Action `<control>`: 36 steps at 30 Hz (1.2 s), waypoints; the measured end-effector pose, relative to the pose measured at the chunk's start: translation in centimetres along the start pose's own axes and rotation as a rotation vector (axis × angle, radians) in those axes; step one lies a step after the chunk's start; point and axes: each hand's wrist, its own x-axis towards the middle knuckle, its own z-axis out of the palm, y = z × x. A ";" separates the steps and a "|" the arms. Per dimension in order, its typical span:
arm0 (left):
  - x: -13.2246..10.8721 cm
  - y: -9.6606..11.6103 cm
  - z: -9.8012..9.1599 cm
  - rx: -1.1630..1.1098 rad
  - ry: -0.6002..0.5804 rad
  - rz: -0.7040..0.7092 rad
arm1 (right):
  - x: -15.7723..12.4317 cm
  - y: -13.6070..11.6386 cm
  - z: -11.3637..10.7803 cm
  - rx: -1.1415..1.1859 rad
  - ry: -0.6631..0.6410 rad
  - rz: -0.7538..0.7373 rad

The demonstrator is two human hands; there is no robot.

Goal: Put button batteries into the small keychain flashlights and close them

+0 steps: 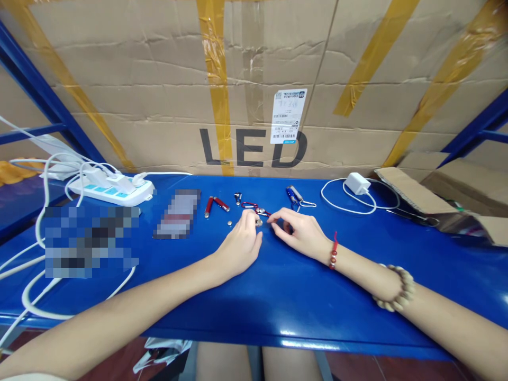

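Observation:
My left hand [242, 243] rests on the blue table [278, 296], fingers curled, pinching a small round silver part [259, 223] at its fingertips. My right hand [296, 228] lies just to the right, fingers pinched near a red carabiner clip [254, 207] with a small silver piece. A second small round part [229, 224] lies left of my left hand. Two red cylinder pieces [214, 205] lie farther left, and a small silver cap [237, 198] sits behind them.
A blue mini flashlight with a cord [294, 197] lies behind my right hand. A white power strip [115, 188] with plugs and cables sits at left, a white charger [357, 183] with cable at right, an open cardboard box [448, 201] far right. A big cardboard wall stands behind.

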 end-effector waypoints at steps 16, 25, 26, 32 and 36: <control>0.5 -0.1 -0.1 -0.464 0.024 -0.019 | 0.0 0.2 -0.2 -0.001 -0.032 -0.116; 0.7 0.4 -0.4 -0.491 0.137 -0.011 | -0.2 0.3 -0.1 -0.005 -0.005 -0.236; 0.7 0.4 -0.4 -0.496 0.139 -0.004 | -0.3 0.3 -0.1 -0.012 -0.005 -0.247; 0.5 0.5 -0.3 -0.511 0.122 0.035 | -0.4 0.3 -0.3 -0.040 0.045 -0.343; 0.5 0.8 -0.7 -0.511 0.115 0.019 | -0.4 0.1 -0.3 -0.004 0.031 -0.291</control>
